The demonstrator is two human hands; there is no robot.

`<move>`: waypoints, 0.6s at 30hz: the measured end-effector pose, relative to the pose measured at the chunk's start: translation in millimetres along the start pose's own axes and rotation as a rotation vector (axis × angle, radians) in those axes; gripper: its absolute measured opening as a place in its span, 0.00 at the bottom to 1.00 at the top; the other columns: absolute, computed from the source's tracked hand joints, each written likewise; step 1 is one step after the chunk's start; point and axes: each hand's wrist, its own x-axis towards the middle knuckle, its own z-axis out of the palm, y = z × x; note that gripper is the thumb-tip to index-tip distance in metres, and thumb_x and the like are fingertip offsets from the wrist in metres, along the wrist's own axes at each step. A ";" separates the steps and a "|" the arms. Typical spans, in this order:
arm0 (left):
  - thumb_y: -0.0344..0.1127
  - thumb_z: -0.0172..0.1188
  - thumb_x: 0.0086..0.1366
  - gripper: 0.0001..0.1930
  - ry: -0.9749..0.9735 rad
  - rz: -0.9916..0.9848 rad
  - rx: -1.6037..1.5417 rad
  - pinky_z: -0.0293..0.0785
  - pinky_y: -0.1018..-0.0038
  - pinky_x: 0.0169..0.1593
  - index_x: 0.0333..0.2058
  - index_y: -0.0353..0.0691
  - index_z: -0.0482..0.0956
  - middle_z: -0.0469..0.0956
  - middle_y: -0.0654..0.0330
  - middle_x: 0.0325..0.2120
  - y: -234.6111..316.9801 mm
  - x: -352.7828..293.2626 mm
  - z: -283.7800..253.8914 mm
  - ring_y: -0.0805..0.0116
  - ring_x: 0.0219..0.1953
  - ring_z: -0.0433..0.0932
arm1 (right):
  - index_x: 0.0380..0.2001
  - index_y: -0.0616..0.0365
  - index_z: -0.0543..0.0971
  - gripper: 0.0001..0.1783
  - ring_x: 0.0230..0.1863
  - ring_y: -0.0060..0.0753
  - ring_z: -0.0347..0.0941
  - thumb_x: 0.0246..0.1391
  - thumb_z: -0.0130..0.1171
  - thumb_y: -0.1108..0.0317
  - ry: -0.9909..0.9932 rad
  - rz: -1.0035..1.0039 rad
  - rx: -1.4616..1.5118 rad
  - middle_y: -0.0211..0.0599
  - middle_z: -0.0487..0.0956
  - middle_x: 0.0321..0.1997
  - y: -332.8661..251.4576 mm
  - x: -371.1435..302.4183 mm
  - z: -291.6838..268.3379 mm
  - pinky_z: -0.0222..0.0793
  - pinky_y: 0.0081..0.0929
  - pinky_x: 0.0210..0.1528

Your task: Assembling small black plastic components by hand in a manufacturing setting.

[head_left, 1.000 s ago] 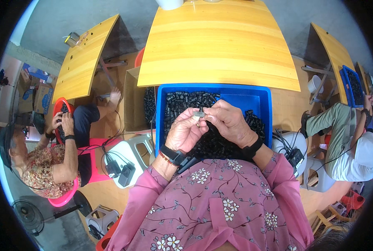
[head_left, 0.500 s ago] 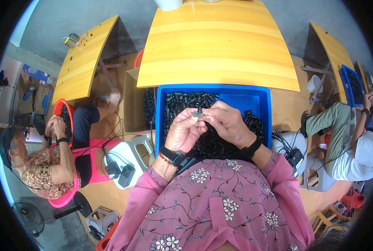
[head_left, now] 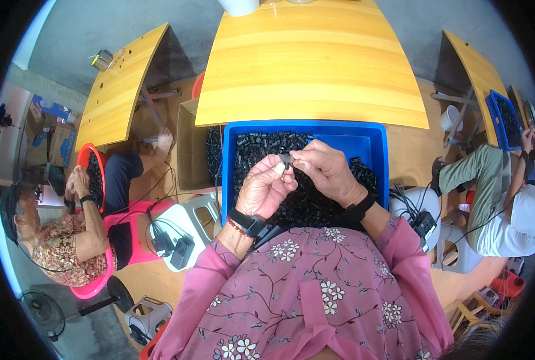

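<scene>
A small black plastic part (head_left: 286, 159) is pinched between the fingertips of my two hands, above the blue tray. My left hand (head_left: 264, 187) grips it from the left, thumb and fingers pressed together. From the right, the thumb and forefinger of my right hand (head_left: 328, 173) close on the part's other side. The fingers hide much of its shape. Below lies the blue tray (head_left: 382, 174), holding a heap of similar black parts (head_left: 261, 146). Its far right corner shows bare blue bottom, and my hands cover the middle of the heap.
A yellow wooden table (head_left: 309, 66) stands just beyond the tray. To the left are a cardboard box (head_left: 187, 141) with more black parts and a white stool (head_left: 180, 222) with cables. Co-workers sit on both sides, one with a red basin (head_left: 102, 162), one by another blue tray (head_left: 496, 120).
The black part has turned between my fingertips, and my right fingers have shifted slightly on it. The co-worker's hands at the left have moved a little lower.
</scene>
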 end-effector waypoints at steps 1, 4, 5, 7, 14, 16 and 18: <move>0.29 0.58 0.67 0.03 0.013 0.003 0.002 0.72 0.73 0.38 0.38 0.38 0.76 0.79 0.60 0.31 0.0 -0.4 -0.2 0.72 0.31 0.75 | 0.42 0.62 0.81 0.09 0.32 0.33 0.74 0.59 0.59 0.74 -0.008 -0.018 0.012 0.39 0.78 0.32 -1.3 0.2 -0.4 0.71 0.25 0.35; 0.29 0.57 0.68 0.04 -0.009 -0.018 -0.017 0.73 0.75 0.38 0.39 0.36 0.75 0.78 0.59 0.33 0.5 2.9 -4.2 0.72 0.32 0.75 | 0.42 0.63 0.81 0.09 0.32 0.31 0.74 0.60 0.58 0.74 0.016 0.037 0.012 0.38 0.77 0.31 -5.2 1.2 -3.0 0.70 0.24 0.36; 0.29 0.57 0.68 0.04 -0.009 -0.018 -0.017 0.73 0.75 0.38 0.39 0.36 0.75 0.78 0.59 0.33 0.5 3.0 -4.3 0.72 0.32 0.75 | 0.42 0.63 0.81 0.09 0.32 0.31 0.74 0.60 0.58 0.74 0.016 0.036 0.012 0.38 0.77 0.31 -2.8 0.6 -3.7 0.70 0.24 0.36; 0.30 0.57 0.68 0.05 0.029 -0.038 -0.046 0.73 0.75 0.38 0.40 0.36 0.75 0.77 0.60 0.32 0.3 3.1 -4.4 0.72 0.32 0.75 | 0.40 0.63 0.80 0.08 0.31 0.35 0.74 0.60 0.59 0.71 0.111 0.179 0.010 0.38 0.75 0.28 3.9 -1.4 -6.0 0.71 0.26 0.35; 0.28 0.56 0.68 0.05 0.013 -0.034 -0.095 0.73 0.74 0.39 0.41 0.35 0.75 0.77 0.59 0.33 -0.3 1.2 -8.1 0.71 0.33 0.75 | 0.42 0.62 0.80 0.09 0.32 0.37 0.75 0.59 0.60 0.72 -0.026 0.014 -0.036 0.39 0.75 0.31 -8.5 -0.8 -0.1 0.73 0.27 0.35; 0.27 0.55 0.68 0.05 0.011 -0.002 -0.042 0.74 0.73 0.39 0.41 0.36 0.75 0.77 0.59 0.33 -0.5 0.8 -6.0 0.71 0.33 0.75 | 0.42 0.62 0.80 0.09 0.32 0.37 0.76 0.59 0.59 0.72 -0.046 0.009 -0.050 0.40 0.75 0.32 -10.1 -1.4 0.2 0.73 0.28 0.35; 0.27 0.56 0.68 0.05 0.015 0.002 -0.033 0.74 0.73 0.39 0.41 0.36 0.75 0.78 0.59 0.34 -1.1 0.9 -5.4 0.71 0.33 0.75 | 0.43 0.61 0.80 0.10 0.32 0.38 0.76 0.59 0.59 0.72 -0.046 0.002 -0.052 0.39 0.75 0.32 -10.9 -2.0 0.6 0.73 0.28 0.36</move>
